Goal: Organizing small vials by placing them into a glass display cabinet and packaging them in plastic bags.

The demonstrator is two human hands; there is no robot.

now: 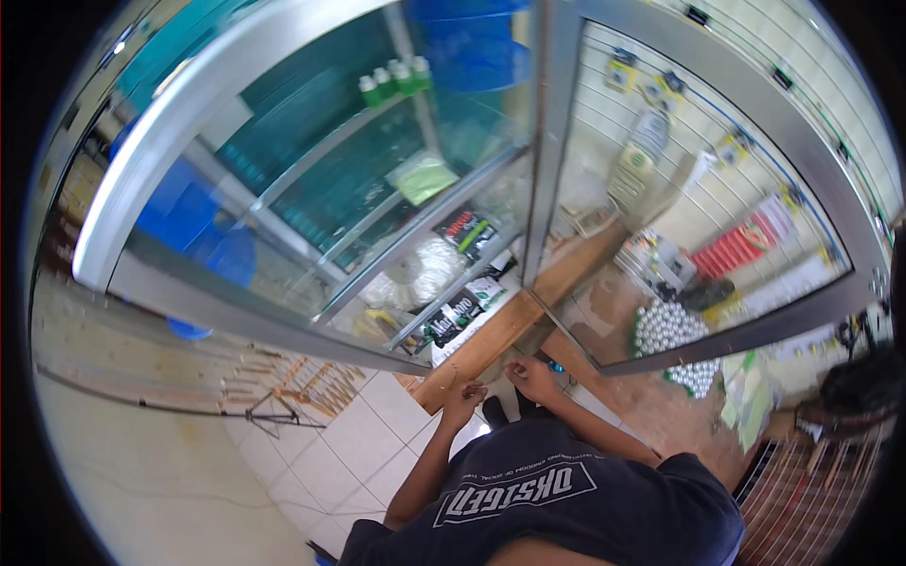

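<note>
My left hand (463, 405) is near the front edge of a wooden ledge (488, 336), its fingers bent. To its right, my right hand (529, 378) is raised at the same ledge with its fingers curled. The picture is too small and blurred to tell whether either hand holds something thin. Before me stands an aluminium-framed glass display cabinet (552, 141). On its lower shelf, behind the ledge, lie a black pack with writing (455, 316) and a clear plastic bundle (417, 272).
Small green bottles with white caps (396, 79) stand on an upper shelf. A blue container (471, 46) is behind the glass. At right are a wire rack (594, 99) with hanging goods and many silvery round items (672, 329). A thin-legged stand (276, 410) is on the white tile floor (382, 424).
</note>
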